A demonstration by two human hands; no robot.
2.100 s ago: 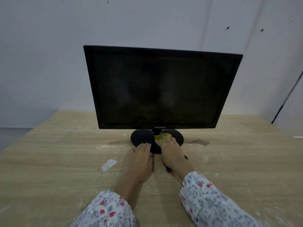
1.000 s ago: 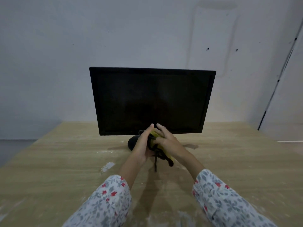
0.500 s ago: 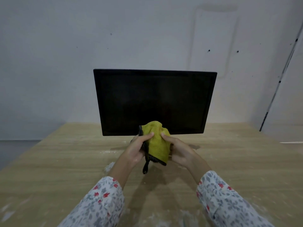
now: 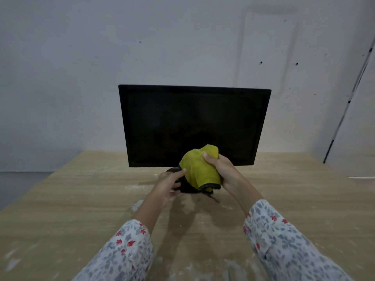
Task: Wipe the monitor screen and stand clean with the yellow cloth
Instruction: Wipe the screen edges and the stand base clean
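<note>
A black monitor stands upright on the wooden table, its screen dark. Its round black stand is mostly hidden behind my hands and the cloth. The yellow cloth, edged in black, is bunched up in the air in front of the screen's lower edge. My right hand grips the cloth from the right, thumb on its front. My left hand pinches the cloth's lower left edge with thumb and fingers.
The wooden table carries white dust and smears, with a pale patch just left of my left wrist. A grey wall rises close behind the monitor. A thin dark cable runs down the wall at the right.
Both hands left the stand and lifted the cloth off it. The cloth has opened out from a small wad, and my right hand has risen higher on it.
</note>
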